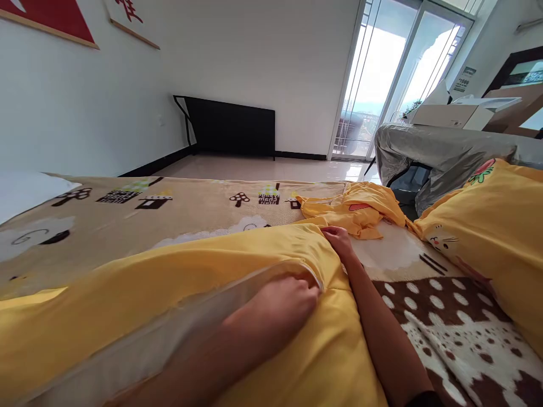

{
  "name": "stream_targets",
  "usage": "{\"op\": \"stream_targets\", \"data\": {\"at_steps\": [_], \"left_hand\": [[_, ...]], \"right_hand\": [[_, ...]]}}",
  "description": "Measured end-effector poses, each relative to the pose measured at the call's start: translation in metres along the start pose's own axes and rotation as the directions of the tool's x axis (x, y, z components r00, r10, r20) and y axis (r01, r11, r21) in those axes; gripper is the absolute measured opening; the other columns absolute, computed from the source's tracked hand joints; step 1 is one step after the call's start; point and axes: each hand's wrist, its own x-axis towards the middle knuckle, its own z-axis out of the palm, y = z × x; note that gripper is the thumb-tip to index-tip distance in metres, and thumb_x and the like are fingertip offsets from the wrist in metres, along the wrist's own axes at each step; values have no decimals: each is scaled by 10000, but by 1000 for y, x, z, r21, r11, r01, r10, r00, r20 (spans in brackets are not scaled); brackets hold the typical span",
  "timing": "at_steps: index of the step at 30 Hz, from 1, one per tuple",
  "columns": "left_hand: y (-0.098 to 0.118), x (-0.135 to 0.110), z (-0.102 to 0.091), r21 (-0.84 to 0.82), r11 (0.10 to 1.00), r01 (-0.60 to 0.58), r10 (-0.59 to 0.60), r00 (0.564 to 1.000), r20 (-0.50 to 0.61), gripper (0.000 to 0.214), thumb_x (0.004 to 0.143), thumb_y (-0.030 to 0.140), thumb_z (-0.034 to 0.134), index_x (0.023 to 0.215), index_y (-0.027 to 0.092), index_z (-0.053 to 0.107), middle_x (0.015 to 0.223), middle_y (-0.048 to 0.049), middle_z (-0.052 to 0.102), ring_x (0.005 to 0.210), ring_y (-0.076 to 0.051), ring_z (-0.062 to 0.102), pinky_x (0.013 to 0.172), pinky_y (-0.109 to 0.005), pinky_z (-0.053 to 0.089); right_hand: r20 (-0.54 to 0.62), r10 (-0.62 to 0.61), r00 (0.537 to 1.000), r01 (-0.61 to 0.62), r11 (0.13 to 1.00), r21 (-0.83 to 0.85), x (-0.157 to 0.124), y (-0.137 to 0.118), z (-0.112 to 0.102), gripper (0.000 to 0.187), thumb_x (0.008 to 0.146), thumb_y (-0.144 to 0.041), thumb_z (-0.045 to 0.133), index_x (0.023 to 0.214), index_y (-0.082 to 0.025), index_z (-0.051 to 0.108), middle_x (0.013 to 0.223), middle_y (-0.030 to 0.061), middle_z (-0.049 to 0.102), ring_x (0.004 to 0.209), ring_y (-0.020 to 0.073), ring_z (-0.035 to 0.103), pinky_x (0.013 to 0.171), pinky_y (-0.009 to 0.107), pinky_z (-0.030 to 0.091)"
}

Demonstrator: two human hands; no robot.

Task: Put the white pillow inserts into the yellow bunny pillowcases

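Note:
A yellow pillowcase [237, 249] lies across the front of the bed, with a white inner pillow [203, 308] showing through its long open slit. My left hand [282, 297] is closed in a fist inside the right end of that slit, against the white edging of the opening. Whatever its curled fingers hold is hidden. At the far right corner of the pillowcase, my right hand [338, 238] pinches the yellow cloth from outside, its fingers partly hidden behind the corner.
Behind my right hand lies a crumpled yellow cloth [360, 206]. A stuffed yellow pillow [487, 226] with an animal face leans at the right. A patterned blanket [199, 200] covers the bed. Beyond stand a plastic-covered sofa [449, 141] with boxes and a black panel [233, 127] by the wall.

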Motion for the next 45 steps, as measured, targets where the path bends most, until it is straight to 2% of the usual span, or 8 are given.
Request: {"op": "stream_targets", "data": {"at_steps": [2,5,7,11,14,27,37,45], "left_hand": [[9,-4,-10,29,999,-46,47,999,-25,234,815,40,436,886,167,619,833,-43,683,729,-188,631,667,-311,498],[5,0,-11,195,981,2,55,957,-284,417,871,78,380,1256,187,497,1256,-113,585,1121,-263,557,894,-428,451],[-10,7,-3,277,956,95,1,945,-328,534,872,71,379,1389,202,362,1432,-140,424,1297,-300,409,984,-501,376],[-36,19,11,299,931,207,-178,977,-121,293,845,61,421,1041,150,620,1062,-127,651,999,-286,605,796,-426,471],[-37,19,8,351,919,178,-135,980,-143,221,844,53,422,826,145,622,875,-100,645,867,-271,620,694,-377,464],[-20,-34,-26,139,983,123,-131,990,44,279,807,23,413,761,227,598,582,0,568,523,-166,517,511,-297,238],[-12,-31,-16,102,987,128,-140,982,124,376,775,20,381,961,242,620,645,-16,616,579,-201,568,513,-288,293],[24,-54,-42,65,985,162,-170,975,141,438,733,-13,381,968,243,646,666,-19,656,562,-156,583,512,-250,352]], "right_hand": [[-34,-17,999,18,1000,16,0,-4,3,397,528,-283,718,907,-175,666,660,-14,689,543,123,572,520,221,433],[-95,0,996,12,992,124,2,-8,5,618,539,-234,685,1142,-218,550,712,-38,700,588,135,615,543,223,468],[-99,73,992,-50,974,219,3,-10,6,633,524,-201,682,1140,-212,543,722,-31,701,633,149,642,568,228,490],[34,206,978,-208,948,240,0,-10,3,330,522,-200,686,846,-158,645,675,33,699,608,195,650,534,270,502],[106,262,959,-279,939,201,-3,-8,4,196,533,-241,719,695,-156,648,628,55,692,586,212,642,505,284,491],[-32,173,984,-159,951,265,8,4,-3,241,483,-285,769,669,-167,670,580,-5,663,539,129,560,556,245,462],[170,161,972,-197,955,221,-13,-21,16,289,590,-360,765,781,-168,665,678,34,696,652,191,639,606,277,493],[-98,-4,995,21,984,177,-5,-20,16,380,588,-540,732,667,-196,591,630,4,655,554,146,554,527,255,428]]}}
